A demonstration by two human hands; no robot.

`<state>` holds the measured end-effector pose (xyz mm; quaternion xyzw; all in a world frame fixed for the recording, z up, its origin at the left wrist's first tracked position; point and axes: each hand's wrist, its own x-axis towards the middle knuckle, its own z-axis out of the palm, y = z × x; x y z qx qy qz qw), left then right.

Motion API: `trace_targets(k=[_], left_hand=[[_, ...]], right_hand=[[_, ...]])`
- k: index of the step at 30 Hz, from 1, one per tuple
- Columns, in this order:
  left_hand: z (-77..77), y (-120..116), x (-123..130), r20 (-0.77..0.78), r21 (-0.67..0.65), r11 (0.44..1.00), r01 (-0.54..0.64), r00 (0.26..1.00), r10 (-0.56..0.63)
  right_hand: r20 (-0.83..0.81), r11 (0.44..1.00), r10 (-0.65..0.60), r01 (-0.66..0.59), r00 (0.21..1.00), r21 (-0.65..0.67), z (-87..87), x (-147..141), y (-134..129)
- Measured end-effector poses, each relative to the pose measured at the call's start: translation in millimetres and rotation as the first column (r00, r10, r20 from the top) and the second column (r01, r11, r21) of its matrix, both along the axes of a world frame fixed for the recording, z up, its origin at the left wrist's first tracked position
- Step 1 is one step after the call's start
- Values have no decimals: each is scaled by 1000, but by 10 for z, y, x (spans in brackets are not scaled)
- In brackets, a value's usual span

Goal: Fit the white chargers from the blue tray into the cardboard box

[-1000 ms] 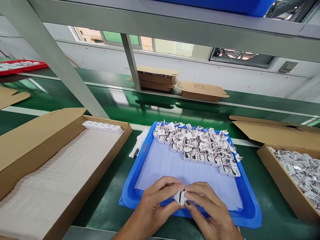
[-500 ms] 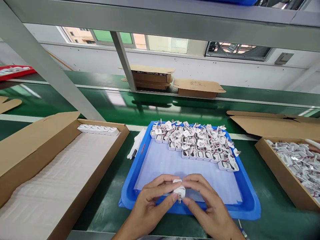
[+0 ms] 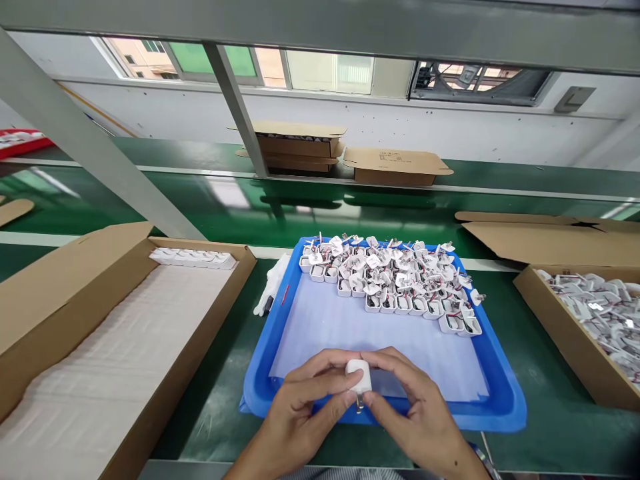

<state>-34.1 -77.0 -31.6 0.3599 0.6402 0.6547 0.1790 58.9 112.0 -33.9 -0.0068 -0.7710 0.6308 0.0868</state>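
A small white plug charger (image 3: 359,375) is pinched between my two hands, its metal prongs pointing down toward me. My left hand (image 3: 313,407) grips it from the left with thumb and fingers. From the right, my right hand (image 3: 413,407) closes on its edge with thumb and fingertips. Both hands are over the near rim of a blue tray (image 3: 253,380). At the tray's far side stand rows of open white charger housings (image 3: 403,305), with plug caps and red and black wires on top.
On the left, an open cardboard box (image 3: 200,347) holds a white sheet and a row of white chargers (image 3: 193,258) at its far end. Another cardboard box (image 3: 565,340) on the right is full of white parts (image 3: 600,310). A white glove-like cloth (image 3: 271,283) lies beside the tray.
The charger has turned slightly in my fingers, so its smooth white face shows more. Its cap and body look closer together. My head view has tilted down a little.
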Motion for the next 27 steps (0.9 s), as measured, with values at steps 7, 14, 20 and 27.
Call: trace_targets(k=[7, 14, 20, 27], left_hand=[[-41, 23, 35, -38, -2, 997, -73, 997, 73], [-37, 69, 26, -43, -24, 997, -76, 996, 75], [-7, 16, 6, -39, -196, 981, -14, 999, 6], [-136, 72, 84, -354, -242, 953, -182, 931, 88]], right_hand=[[84, 997, -64, 60, 994, 53, -77, 64, 23], [70, 996, -73, 69, 995, 61, -68, 43, -6], [55, 984, -145, 139, 988, 108, -103, 37, -10], [152, 992, -125, 122, 980, 30, -97, 26, 16]])
